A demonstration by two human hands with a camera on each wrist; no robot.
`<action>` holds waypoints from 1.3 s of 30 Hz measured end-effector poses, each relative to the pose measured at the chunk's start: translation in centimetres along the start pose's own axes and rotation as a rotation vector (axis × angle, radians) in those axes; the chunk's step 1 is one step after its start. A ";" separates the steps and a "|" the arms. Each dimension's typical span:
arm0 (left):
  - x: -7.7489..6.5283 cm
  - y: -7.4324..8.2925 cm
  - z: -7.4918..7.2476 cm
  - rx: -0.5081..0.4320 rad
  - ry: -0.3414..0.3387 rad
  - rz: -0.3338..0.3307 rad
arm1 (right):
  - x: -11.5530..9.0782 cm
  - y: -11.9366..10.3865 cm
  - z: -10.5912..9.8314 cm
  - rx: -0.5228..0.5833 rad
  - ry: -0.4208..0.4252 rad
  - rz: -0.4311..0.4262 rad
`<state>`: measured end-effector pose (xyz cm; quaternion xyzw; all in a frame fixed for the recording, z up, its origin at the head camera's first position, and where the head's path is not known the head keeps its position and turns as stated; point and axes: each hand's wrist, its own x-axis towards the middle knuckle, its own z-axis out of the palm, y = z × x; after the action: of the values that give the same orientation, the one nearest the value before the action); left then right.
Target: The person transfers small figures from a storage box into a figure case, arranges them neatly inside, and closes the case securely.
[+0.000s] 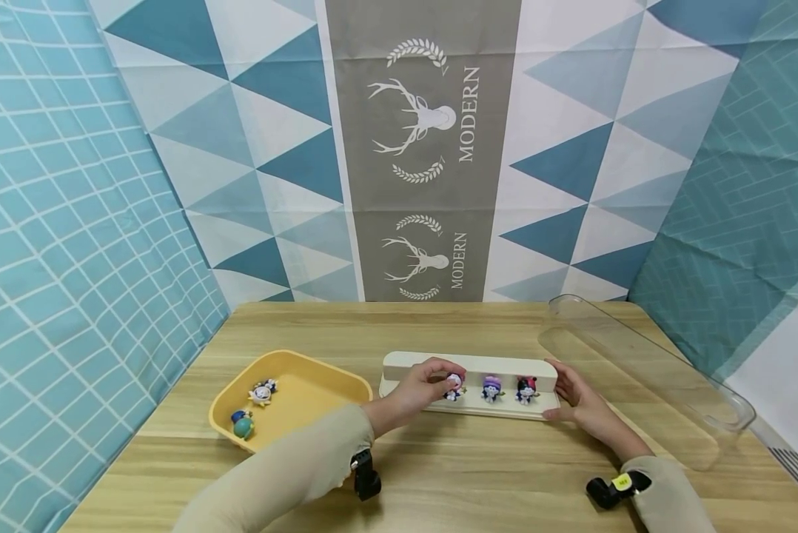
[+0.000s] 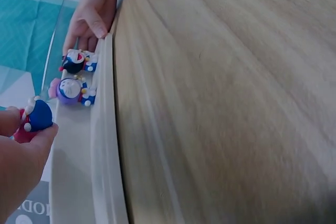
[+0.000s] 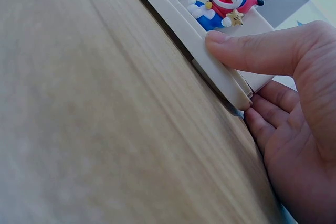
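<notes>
With our left hand [image 1: 414, 390] we pinch a small blue-and-pink figurine [image 2: 40, 115] beside the purple-capped figurine [image 1: 491, 389] and red-capped figurine [image 1: 525, 391] on the long, cream, stepped stand [image 1: 400, 360]; our right hand [image 1: 584, 406] grips its right end.

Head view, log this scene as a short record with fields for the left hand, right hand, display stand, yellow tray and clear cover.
Left hand: pinches a pink-and-blue figurine; contact with the stand unclear
Right hand: grips the stand's right end
Display stand: white, on the table; holds a purple-hatted figurine and a red-and-black-hatted figurine
Yellow tray: left of the stand; two figurines inside
Clear cover: lies right of the stand, apart from it
</notes>
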<state>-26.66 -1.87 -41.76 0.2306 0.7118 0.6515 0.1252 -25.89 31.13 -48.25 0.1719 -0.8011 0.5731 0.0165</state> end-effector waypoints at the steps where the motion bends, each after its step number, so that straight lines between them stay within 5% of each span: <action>1: 0.0 -0.1 0.1 0.003 0.007 0.004 | 0.0 0.0 0.0 -0.002 0.001 0.002; 16: 0.4 -1.1 2.6 0.019 0.196 0.023 | -0.1 0.0 0.1 0.006 -0.003 0.000; 26: 1.0 -2.7 3.4 0.198 0.233 0.114 | -0.2 0.0 0.0 -0.002 -0.009 0.004; 39: 1.3 -3.8 3.7 0.252 0.244 0.265 | 0.0 0.1 0.0 0.017 -0.008 -0.007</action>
<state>-26.61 1.81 -45.82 0.2554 0.7610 0.5912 -0.0785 -25.94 31.17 -48.29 0.1769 -0.7958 0.5790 0.0139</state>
